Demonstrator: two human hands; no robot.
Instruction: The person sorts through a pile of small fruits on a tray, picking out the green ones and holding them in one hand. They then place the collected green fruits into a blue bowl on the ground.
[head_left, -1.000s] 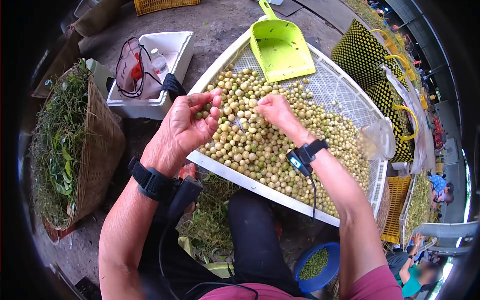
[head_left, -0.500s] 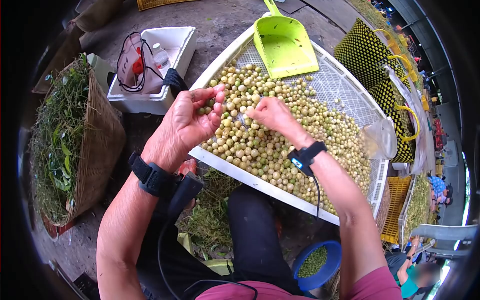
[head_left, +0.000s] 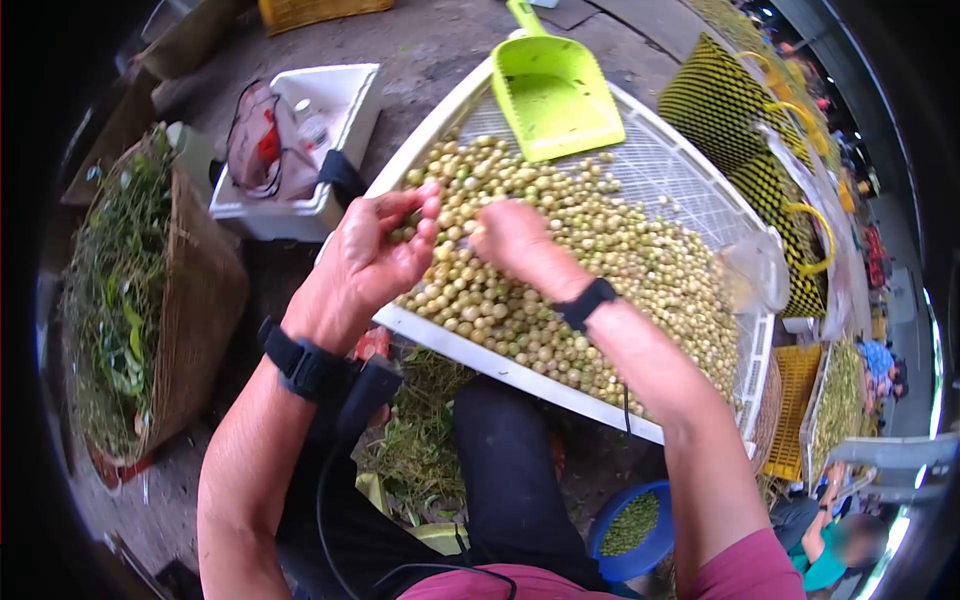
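- The small round pale yellow-green fruits [head_left: 600, 240] lie in a thick heap on the white perforated plastic tray [head_left: 500, 366], covering it from its 9 o'clock edge across to 4 o'clock.
- My left hand [head_left: 375, 255] is cupped palm-up at the tray's 9 o'clock edge, its fingers [head_left: 428, 228] curled around a few of these fruits.
- My right hand [head_left: 515, 240] sits knuckles-up on the heap just beside the left. Its fingertips are tucked under, so I cannot tell whether they pinch anything.
- The lime-green plastic scoop [head_left: 555, 95] lies unused at the tray's 12 o'clock end, on bare mesh.
- The blue round plastic bowl [head_left: 630, 525], at my 5 o'clock below the tray, holds a modest layer of greener fruits.
- Judging by the bowl against the heap, I think little is picked out and most of the heap is still to go through.
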